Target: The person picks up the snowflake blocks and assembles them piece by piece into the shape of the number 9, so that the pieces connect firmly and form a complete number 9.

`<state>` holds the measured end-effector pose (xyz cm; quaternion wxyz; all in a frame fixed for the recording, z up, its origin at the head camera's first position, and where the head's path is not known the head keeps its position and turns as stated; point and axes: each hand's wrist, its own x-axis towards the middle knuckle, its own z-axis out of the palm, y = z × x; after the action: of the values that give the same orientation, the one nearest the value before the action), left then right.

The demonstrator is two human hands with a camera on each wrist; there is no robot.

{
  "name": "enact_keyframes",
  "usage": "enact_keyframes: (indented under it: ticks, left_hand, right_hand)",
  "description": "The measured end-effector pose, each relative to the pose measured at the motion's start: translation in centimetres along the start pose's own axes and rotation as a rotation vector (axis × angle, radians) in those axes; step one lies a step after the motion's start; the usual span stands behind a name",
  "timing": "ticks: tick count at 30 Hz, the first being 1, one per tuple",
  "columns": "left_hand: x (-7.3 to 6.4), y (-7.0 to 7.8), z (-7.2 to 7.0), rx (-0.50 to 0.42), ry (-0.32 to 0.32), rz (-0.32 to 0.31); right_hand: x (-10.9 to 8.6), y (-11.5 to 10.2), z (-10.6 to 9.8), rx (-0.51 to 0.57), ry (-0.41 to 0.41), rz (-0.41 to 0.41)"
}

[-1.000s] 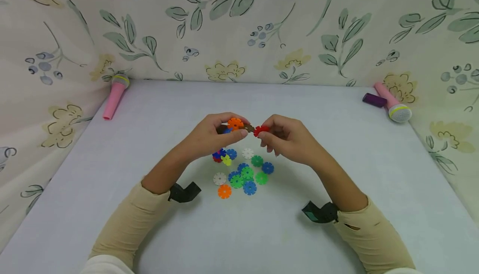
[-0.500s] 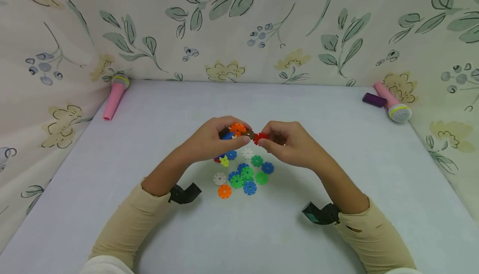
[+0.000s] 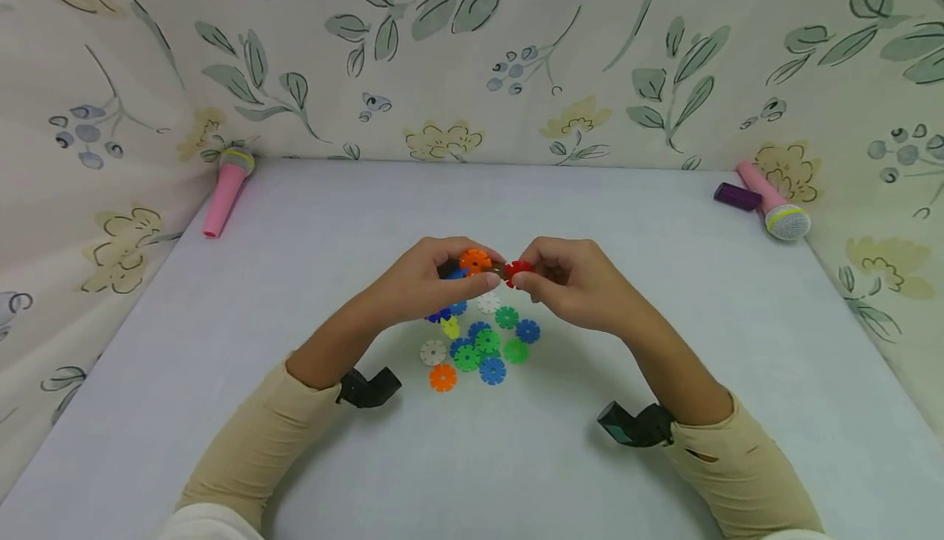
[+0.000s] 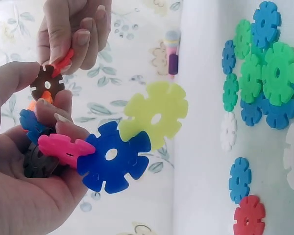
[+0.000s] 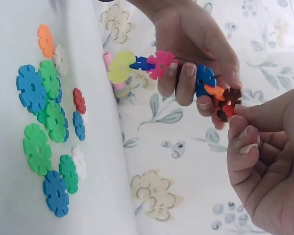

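Observation:
In the head view, my left hand [image 3: 416, 282] holds a chain of notched plastic snowflake discs above the table. From that hand trail a pink disc [image 4: 63, 147], a dark blue disc [image 4: 100, 166] and a yellow disc [image 4: 159, 103]. A black disc [image 4: 36, 164] lies partly hidden in the palm, with a blue disc [image 5: 204, 83] and an orange disc [image 3: 475, 261] further along. Left thumb and finger pinch a brown disc [image 4: 47, 93]. My right hand [image 3: 571, 286] pinches a red disc [image 3: 519, 270] against the brown one's edge; fingers hide how far they interlock.
Several loose discs lie below the hands, among them an orange disc [image 3: 442, 378], a white disc [image 3: 433, 352] and a green disc [image 3: 515, 351]. Pink toy microphones lie at back left [image 3: 227, 192] and back right [image 3: 770, 196], the latter beside a purple block [image 3: 737, 197]. Floral cloth [image 3: 472, 56] borders the table.
Both hands have come slightly nearer the person and a little to the right, carrying the chain. The red disc stays at the brown disc's edge. The loose discs have not moved.

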<state>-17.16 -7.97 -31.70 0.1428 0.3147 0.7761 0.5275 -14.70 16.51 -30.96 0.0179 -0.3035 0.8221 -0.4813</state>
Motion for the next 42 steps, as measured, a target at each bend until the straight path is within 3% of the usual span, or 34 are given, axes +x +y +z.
enact_keyframes:
  ticks: [8, 17, 21, 26, 28, 33, 42]
  left_hand:
    - [0.0, -0.4, -0.1, -0.018, -0.005, -0.006]
    - [0.0, 0.4, -1.1, -0.034, 0.021, -0.025]
    - [-0.2, 0.6, -1.4, -0.081, 0.023, -0.019]
    - [-0.2, 0.7, -1.5, -0.081, 0.008, -0.041]
    - [-0.2, 0.8, -1.5, -0.077, 0.007, -0.044]
    - [-0.1, 0.9, -1.4, -0.115, 0.009, -0.048]
    - [-0.1, 0.9, -1.4, -0.216, 0.003, -0.073]
  right_hand:
    - [0.1, 0.0, 0.5, 0.032, 0.012, 0.06]
    - [0.7, 1.3, 0.5, 0.122, -0.007, 0.04]
    - [1.2, 3.4, 1.2, -0.016, -0.111, 0.049]
    - [1.5, 5.4, 3.0, -0.363, -0.346, 0.04]
    - [1.5, 5.7, 3.5, -0.491, -0.403, 0.027]
    - [1.4, 6.0, 3.8, -0.658, -0.37, 0.019]
    - [1.3, 6.5, 3.7, -0.708, -0.361, -0.07]
